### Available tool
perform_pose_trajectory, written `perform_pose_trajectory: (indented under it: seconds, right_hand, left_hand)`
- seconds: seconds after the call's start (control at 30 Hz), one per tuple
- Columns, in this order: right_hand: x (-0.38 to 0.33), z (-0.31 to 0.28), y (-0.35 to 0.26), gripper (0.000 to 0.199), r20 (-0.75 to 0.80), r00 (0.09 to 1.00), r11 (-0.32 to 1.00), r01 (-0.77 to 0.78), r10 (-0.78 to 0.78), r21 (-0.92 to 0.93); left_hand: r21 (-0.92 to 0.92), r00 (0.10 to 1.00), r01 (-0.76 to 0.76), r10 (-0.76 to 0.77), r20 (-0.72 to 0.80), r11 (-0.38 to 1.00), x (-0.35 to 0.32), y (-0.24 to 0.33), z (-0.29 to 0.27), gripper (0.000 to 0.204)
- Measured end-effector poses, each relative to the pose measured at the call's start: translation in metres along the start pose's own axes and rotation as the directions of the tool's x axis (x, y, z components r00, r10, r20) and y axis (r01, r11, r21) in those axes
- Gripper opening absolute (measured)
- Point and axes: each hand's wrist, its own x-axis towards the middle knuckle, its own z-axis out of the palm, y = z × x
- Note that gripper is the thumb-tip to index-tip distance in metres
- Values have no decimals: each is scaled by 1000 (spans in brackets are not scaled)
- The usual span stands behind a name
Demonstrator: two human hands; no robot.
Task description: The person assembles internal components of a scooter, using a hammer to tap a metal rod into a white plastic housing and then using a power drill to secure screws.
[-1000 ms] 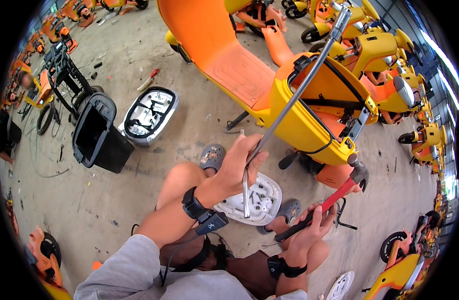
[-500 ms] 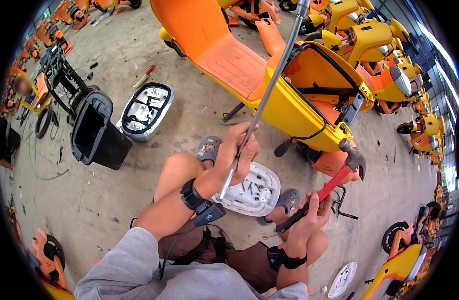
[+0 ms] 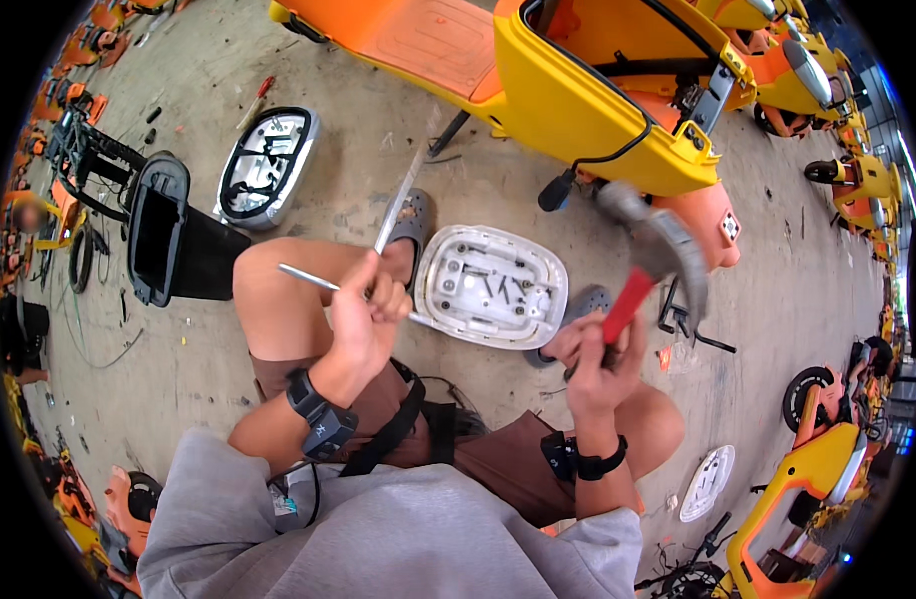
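My left hand (image 3: 370, 309) is closed around a metal T-handle wrench (image 3: 399, 203), its shaft slanting up and away; my right hand (image 3: 603, 377) grips a claw hammer (image 3: 629, 300) by its handle, the head raised and blurred. Both tools are in the air, the wrench near the left edge of a white plastic cover (image 3: 555, 299), the hammer beyond its right edge. Dark screws (image 3: 503, 288) lie mid-cover. Farther off stands a yellow-and-orange scooter body (image 3: 558, 95). I judge this step as positioning the two tools; the next move calls for a steady wrench and clear hammer path.
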Motion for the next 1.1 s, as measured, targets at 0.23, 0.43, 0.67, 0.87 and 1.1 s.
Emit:
perform_pose_trajectory:
  seconds: [0.23, 0.43, 0.67, 0.87, 1.1]
  right_hand:
    - [-35, 0, 16, 33, 101, 957, 871, -200, 271, -449]
    - [-57, -37, 68, 30, 25, 864, 775, -438, 503, -455]
    - [-37, -34, 52, 40, -72, 584, 582, -812, 809, -42]
    - [-20, -30, 39, 33, -93, 579, 581, -814, 810, 0]
    - [-21, -24, 29, 24, -58, 606, 608, -794, 794, 18]
  left_hand:
    - [74, 736, 676, -670, -95, 733, 26, -86, -76, 24]
    - [66, 742, 663, -643, -189, 746, 70, -140, -138, 20]
    - [254, 764, 645, -610, -209, 721, 64, -126, -134, 19]
    - [412, 552, 794, -814, -180, 447, 42, -74, -101, 23]
    - [506, 636, 747, -685, -356, 430, 38, -109, -133, 22]
